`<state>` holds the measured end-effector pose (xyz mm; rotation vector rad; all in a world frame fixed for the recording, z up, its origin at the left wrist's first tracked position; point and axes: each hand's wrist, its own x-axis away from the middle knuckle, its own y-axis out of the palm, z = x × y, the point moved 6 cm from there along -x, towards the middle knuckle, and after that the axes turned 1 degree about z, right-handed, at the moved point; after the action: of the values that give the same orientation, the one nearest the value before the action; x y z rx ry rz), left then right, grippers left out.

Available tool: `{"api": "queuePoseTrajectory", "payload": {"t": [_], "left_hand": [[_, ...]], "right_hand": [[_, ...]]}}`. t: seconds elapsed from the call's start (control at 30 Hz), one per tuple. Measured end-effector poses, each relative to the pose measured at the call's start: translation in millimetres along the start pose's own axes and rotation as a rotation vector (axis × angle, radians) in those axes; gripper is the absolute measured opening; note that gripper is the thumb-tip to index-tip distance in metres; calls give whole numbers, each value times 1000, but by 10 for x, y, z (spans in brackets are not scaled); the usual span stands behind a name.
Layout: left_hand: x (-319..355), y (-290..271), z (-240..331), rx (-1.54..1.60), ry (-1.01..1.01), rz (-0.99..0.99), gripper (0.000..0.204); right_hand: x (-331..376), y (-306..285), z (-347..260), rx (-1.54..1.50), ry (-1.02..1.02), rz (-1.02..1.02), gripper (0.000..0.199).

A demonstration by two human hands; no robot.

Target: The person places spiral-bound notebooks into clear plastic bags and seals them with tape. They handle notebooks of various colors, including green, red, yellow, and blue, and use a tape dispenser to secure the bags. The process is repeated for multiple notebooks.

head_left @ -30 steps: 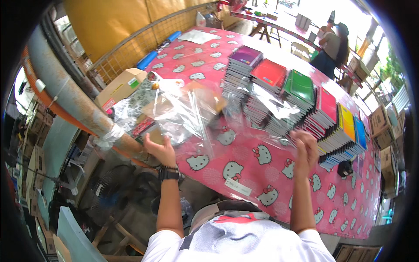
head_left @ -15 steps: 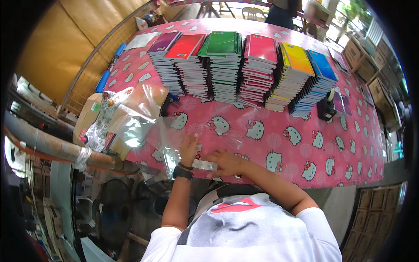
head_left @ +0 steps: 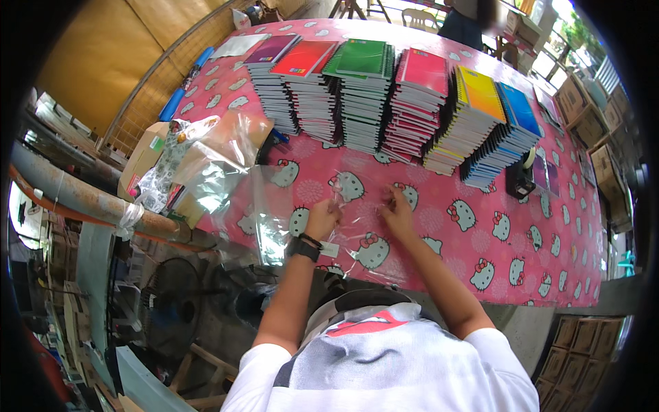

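A thin clear plastic bag (head_left: 353,230) lies over the near part of the table, its edges hard to make out against the pattern. My left hand (head_left: 324,217), with a dark watch on the wrist, is closed on the bag's left side. On its other side, my right hand (head_left: 398,211) has its fingers bent and pinched on the see-through film. A small white label strip (head_left: 330,249) shows beside my left wrist. More clear plastic sheets (head_left: 264,220) spread to the left of my left hand and hang over the table's near edge.
Tall stacks of spiral notebooks stand across the table: purple (head_left: 273,49), red (head_left: 304,58), green (head_left: 362,56), pink (head_left: 422,70), yellow (head_left: 480,93) and blue (head_left: 519,110). A black tape dispenser (head_left: 520,180) is beside the blue stack. A rusty pipe (head_left: 82,189) runs along the left.
Both hands have moved forward from the table's near edge and apart from each other. The fingers have closed on the clear bag, which now spreads between them.
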<state>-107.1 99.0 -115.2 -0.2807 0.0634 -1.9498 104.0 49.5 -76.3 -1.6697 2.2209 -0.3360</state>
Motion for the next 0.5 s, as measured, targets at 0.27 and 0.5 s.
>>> {"api": "queuePoseTrajectory", "payload": {"t": [0.27, 0.5], "left_hand": [[717, -1312, 650, -986, 460, 1040, 41], [525, -1977, 392, -470, 79, 757, 25]], "right_hand": [[331, -400, -222, 983, 61, -271, 47], [208, 82, -300, 686, -227, -189, 62]]}}
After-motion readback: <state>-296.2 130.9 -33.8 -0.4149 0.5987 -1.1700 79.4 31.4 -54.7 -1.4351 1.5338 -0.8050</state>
